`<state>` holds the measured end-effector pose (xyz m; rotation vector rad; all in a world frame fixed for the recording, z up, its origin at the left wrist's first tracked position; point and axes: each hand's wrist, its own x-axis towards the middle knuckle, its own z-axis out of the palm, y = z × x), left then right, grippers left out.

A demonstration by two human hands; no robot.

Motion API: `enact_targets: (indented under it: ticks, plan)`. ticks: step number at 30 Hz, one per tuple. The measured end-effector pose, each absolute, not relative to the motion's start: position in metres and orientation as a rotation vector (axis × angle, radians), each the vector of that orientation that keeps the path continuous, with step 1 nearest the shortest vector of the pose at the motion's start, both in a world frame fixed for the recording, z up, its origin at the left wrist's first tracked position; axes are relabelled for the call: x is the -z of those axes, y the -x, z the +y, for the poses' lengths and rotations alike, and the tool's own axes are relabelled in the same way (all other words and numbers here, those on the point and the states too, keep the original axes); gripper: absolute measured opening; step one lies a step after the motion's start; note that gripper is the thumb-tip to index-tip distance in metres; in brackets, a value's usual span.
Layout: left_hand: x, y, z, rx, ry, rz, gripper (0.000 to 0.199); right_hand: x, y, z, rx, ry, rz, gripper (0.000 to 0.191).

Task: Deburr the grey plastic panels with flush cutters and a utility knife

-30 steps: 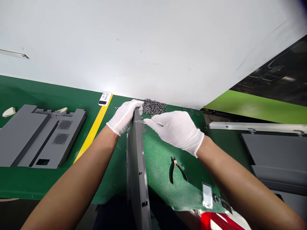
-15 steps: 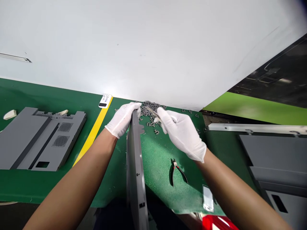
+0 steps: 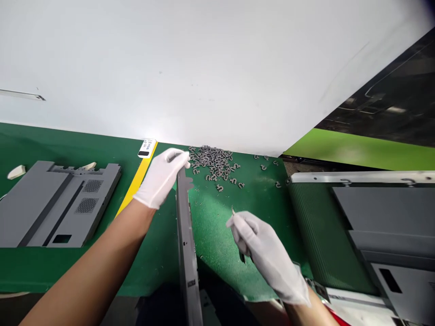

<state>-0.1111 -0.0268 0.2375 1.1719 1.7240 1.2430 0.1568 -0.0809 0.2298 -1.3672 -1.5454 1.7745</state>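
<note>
A large white surface (image 3: 204, 68) overhead, above a green work mat (image 3: 210, 240). Far to the left of the left hand (image 3: 161, 179), a flat gray panel (image 3: 59, 203) lying on the mat, with 2 mesh vents, then a yellow tape strip (image 3: 135, 185) just beside that hand. White-gloved left hand wrapped around the top end of a long gray plastic panel (image 3: 185, 240), upright on edge, notched near the top, lower end past the mat's near edge. Just ahead of the hands, a loose pile of small gray U-shaped clips (image 3: 212, 163), strays trailing rightward. Right hand (image 3: 263, 251) well apart, off the panel, pinching a small pointed metal tip (image 3: 233, 211). Open mat between panel and right hand. Farther right, stacked gray panels (image 3: 384, 213) below a metal rail (image 3: 360, 177).
</note>
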Motion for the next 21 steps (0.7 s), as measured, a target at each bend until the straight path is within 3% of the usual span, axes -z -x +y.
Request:
enact_targets:
  ticks: [4,6,14,21]
  plan:
    - [-0.225,0.109,-0.007,-1.251,-1.095,1.666,0.019,-0.264,-0.177,-0.119,-2.085,1.352,-1.822,0.055]
    - [-0.221,0.107,-0.002,-1.236,-1.097,1.642,0.015,-0.274,-0.180,-0.135,-2.076,1.366,-2.000,0.062]
    - [-0.220,0.100,0.003,-1.283,-0.974,1.580,0.017,-0.264,-0.173,-0.165,-0.740,1.410,-2.543,0.052]
    - [-0.222,0.101,0.001,-1.255,-0.983,1.609,0.019,-0.278,-0.174,-0.157,-0.330,1.201,-2.793,0.042]
